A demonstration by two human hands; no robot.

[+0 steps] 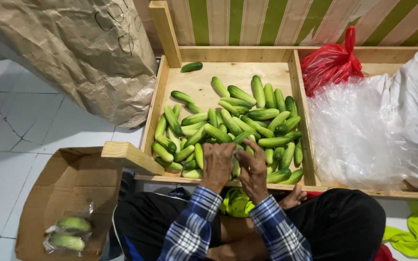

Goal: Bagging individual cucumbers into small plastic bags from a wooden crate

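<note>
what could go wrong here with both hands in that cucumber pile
The cucumbers lie loosely heaped, so digging with the left hand and right hand may roll some about and bruise them. Those crowded against the wooden tray front edge might spill onto the person's lap.

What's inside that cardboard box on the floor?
The cardboard box holds two green cucumbers wrapped in a clear plastic bag. The rest shows bare cardboard; its near corner is cut off by the picture's edge.
</note>
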